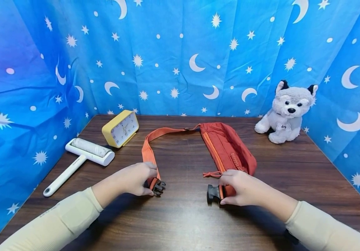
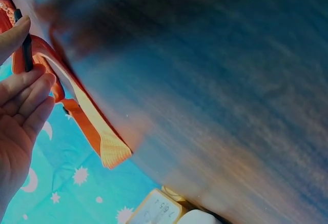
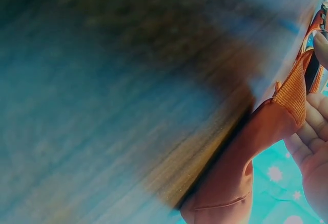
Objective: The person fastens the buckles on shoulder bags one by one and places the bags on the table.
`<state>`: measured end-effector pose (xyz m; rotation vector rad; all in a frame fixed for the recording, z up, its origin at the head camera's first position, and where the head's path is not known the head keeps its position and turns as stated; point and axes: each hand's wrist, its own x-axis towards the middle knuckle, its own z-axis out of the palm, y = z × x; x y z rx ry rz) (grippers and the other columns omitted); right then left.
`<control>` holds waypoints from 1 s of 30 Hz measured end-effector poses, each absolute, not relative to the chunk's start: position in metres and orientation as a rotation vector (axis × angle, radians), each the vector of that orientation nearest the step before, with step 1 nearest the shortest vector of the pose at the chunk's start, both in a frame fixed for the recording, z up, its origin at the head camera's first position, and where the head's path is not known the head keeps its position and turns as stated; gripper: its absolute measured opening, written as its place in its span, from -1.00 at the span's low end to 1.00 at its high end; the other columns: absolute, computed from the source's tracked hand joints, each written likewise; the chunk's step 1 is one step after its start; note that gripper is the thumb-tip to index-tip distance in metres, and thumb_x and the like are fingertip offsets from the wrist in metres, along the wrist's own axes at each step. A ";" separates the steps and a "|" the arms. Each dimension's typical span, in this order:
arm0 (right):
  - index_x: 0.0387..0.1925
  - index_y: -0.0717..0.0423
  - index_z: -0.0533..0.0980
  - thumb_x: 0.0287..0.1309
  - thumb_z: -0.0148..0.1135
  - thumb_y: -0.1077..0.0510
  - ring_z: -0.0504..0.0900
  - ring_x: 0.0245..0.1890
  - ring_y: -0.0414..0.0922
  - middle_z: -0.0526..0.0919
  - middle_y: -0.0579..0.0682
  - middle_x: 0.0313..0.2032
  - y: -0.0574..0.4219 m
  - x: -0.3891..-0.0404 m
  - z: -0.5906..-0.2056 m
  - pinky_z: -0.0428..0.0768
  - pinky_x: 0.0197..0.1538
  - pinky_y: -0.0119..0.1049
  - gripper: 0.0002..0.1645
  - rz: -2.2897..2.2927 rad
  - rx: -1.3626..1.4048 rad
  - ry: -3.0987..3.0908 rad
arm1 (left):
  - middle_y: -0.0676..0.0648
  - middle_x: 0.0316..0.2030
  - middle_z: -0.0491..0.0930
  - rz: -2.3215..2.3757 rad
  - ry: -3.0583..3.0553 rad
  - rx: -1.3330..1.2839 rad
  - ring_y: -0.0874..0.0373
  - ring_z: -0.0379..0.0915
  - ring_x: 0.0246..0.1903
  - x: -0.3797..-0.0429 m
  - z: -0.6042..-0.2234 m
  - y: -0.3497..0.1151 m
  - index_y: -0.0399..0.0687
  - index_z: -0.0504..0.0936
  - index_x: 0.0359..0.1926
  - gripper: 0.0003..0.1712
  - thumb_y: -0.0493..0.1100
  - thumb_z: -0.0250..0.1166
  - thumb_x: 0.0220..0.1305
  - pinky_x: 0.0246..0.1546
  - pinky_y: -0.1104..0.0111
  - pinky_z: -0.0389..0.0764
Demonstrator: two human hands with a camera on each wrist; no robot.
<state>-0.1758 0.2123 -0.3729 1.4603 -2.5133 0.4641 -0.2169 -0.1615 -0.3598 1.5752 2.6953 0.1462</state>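
A red waist bag (image 1: 227, 146) lies on the table with its orange strap (image 1: 164, 131) looping round to the left. My left hand (image 1: 136, 178) pinches the black pronged buckle half (image 1: 159, 188) at the strap's end, between thumb and fingers. On the other side, my right hand (image 1: 242, 190) grips the black socket buckle half (image 1: 213, 194) close to the bag's near end. The two halves are apart, facing each other across a gap. In the left wrist view, the pronged half (image 2: 26, 49) appears edge-on; the right wrist view shows the webbing (image 3: 292, 93) against my fingers.
A white lint roller (image 1: 83, 157) lies at the left, and a yellow alarm clock (image 1: 121, 129) stands behind it. At the back right sits a grey and white plush dog (image 1: 288, 113). Blue star-and-moon cloth (image 1: 180, 62) encloses the wooden table (image 1: 183, 223) behind and at the sides.
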 end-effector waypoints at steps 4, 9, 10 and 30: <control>-0.36 0.03 0.52 -0.19 0.50 -0.08 0.46 -0.37 -0.30 0.47 -0.23 -0.38 0.213 -0.176 -0.373 0.47 -0.29 -0.36 -0.59 0.478 1.453 -2.502 | 0.07 -0.46 0.37 0.155 2.711 1.609 0.27 0.20 -0.47 -0.217 -0.360 -0.159 -0.01 0.53 -0.42 -0.64 0.06 0.47 -0.10 -0.47 0.42 0.29; -0.36 0.02 0.52 -0.20 0.51 -0.08 0.45 -0.37 -0.30 0.47 -0.23 -0.38 0.214 -0.177 -0.374 0.47 -0.28 -0.36 -0.58 0.483 1.453 -2.493 | 0.08 -0.48 0.37 0.193 2.712 1.614 0.28 0.21 -0.46 -0.217 -0.362 -0.156 0.01 0.53 -0.42 -0.65 0.09 0.45 -0.06 -0.46 0.44 0.29; -0.36 0.02 0.52 -0.20 0.51 -0.08 0.45 -0.36 -0.30 0.48 -0.23 -0.38 0.214 -0.177 -0.374 0.47 -0.28 -0.36 -0.58 0.485 1.453 -2.493 | 0.08 -0.48 0.38 0.205 2.710 1.609 0.29 0.21 -0.47 -0.216 -0.362 -0.156 0.02 0.53 -0.43 -0.66 0.09 0.45 -0.06 -0.46 0.44 0.30; -0.36 0.02 0.54 -0.20 0.51 -0.10 0.48 -0.34 -0.30 0.50 -0.23 -0.37 0.216 -0.178 -0.374 0.49 -0.25 -0.33 -0.58 0.510 1.431 -2.490 | 0.06 -0.52 0.36 0.218 2.729 1.685 0.26 0.18 -0.49 -0.219 -0.363 -0.143 -0.01 0.51 -0.49 -0.64 0.12 0.42 -0.04 -0.45 0.41 0.25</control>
